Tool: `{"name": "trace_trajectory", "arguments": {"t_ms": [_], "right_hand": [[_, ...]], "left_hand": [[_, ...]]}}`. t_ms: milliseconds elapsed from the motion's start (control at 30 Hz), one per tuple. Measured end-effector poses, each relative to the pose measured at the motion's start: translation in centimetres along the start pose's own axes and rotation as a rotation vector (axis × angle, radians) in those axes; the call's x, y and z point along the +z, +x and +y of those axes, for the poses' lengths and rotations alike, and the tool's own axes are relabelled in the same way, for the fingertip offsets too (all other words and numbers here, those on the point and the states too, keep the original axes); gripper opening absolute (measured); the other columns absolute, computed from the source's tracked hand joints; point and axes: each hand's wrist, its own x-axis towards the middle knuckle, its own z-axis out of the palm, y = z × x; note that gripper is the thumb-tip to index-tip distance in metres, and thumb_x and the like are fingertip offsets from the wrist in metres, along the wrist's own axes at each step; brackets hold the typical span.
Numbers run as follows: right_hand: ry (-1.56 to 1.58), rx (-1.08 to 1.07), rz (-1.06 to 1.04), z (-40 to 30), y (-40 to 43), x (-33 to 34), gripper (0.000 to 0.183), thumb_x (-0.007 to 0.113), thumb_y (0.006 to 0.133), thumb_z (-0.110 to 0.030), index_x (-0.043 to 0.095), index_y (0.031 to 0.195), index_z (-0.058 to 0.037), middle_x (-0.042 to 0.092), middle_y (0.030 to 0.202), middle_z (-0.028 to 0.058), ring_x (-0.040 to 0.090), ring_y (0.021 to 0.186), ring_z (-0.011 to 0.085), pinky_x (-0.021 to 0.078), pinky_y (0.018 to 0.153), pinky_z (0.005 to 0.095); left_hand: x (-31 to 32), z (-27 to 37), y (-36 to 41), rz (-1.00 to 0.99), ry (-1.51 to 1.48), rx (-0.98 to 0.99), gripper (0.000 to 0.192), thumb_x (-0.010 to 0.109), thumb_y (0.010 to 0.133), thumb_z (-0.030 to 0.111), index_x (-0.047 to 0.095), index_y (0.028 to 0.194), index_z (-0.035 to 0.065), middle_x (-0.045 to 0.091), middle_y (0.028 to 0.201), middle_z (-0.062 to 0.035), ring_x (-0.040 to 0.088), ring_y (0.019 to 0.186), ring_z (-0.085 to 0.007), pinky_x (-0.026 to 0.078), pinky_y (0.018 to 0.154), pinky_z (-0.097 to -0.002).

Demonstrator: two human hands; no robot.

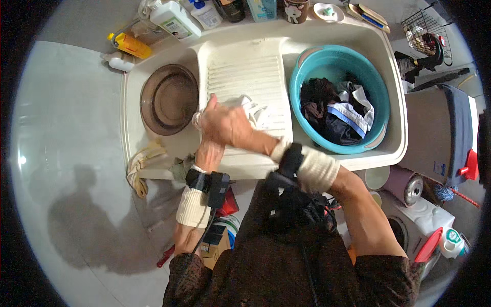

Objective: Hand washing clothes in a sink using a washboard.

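Observation:
My right hand (232, 124) and my left hand (210, 147) are pressed together over the ribbed washboard (245, 67) of a cream laundry sink. Between and behind them is a bunched white cloth (256, 111), parts of it showing on either side of the hands. Both hands grip it, though motion blur and overlap hide most fingers. On the right, a teal plastic basin (301, 119) holds wet dark garments (320, 92) and a white-and-blue striped piece (349, 119). A translucent brown basin (170, 69) stands left of the washboard.
Bottles (174, 19), a mug (296, 10), a soap dish (329, 13) and scrubbing brushes (368, 17) line the back ledge. A cream cloth (139, 169) and a grey-green rag (182, 167) hang over the front rim. A wire basket (422, 32) hangs at right.

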Motion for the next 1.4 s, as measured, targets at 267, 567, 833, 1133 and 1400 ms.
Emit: {"name": "trace_trajectory", "arguments": {"t_ms": [267,567,833,1133,1400], "right_hand": [[-0.165,-0.078,0.117,0.8,-1.6,-2.2,0.016,0.056,0.068,-0.014,0.056,0.08,-0.0031,0.052,0.054,0.0108,0.054,0.044,0.0225,0.0429,0.041,0.0351],[-0.084,0.059,-0.123,3.1,-0.9,-1.3,0.01,0.057,0.067,-0.017,0.055,0.069,-0.0068,0.058,0.063,0.007,0.056,0.048,0.0208,0.0454,0.043,0.031],[0.375,0.445,-0.194,8.2,0.7,-3.7,0.028,0.052,0.083,-0.027,0.057,0.072,-0.0018,0.05,0.052,0.0061,0.051,0.045,0.0205,0.0414,0.046,0.0315],[1.126,0.588,-0.338,9.2,2.8,-8.7,0.034,0.053,0.082,-0.035,0.054,0.07,-0.0031,0.046,0.053,0.0003,0.044,0.043,0.0095,0.0364,0.041,0.0224],[0.915,0.503,-0.361,10.2,-0.1,-7.8,0.032,0.068,0.066,-0.027,0.064,0.084,-0.0006,0.061,0.071,0.0101,0.054,0.074,0.0178,0.0419,0.067,0.0312]], "left_hand": [[2.6,-5.2,2.7,1.107,0.226,0.052,0.027,0.043,0.086,0.023,0.049,0.099,0.0015,0.055,0.095,-0.0061,0.054,0.088,-0.0191,0.047,0.071,-0.0323],[2.9,-5.2,1.5,1.041,0.189,0.119,0.026,0.043,0.087,0.026,0.049,0.098,0.0042,0.054,0.088,-0.0048,0.054,0.08,-0.0168,0.046,0.073,-0.0294],[4.7,-3.2,3.3,1.029,0.247,-0.014,0.03,0.049,0.085,0.024,0.049,0.106,0.0024,0.055,0.101,-0.0075,0.054,0.093,-0.0202,0.044,0.081,-0.0337],[6.7,0.6,2.4,0.756,0.766,-0.117,0.008,0.054,0.082,0.01,0.057,0.087,0.0045,0.058,0.084,-0.002,0.053,0.076,-0.0088,0.043,0.072,-0.0255],[7.4,1.3,2.9,0.798,0.59,0.132,0.007,0.055,0.082,0.011,0.054,0.084,0.0052,0.056,0.082,-0.0021,0.054,0.078,-0.0116,0.045,0.073,-0.0271]]}}
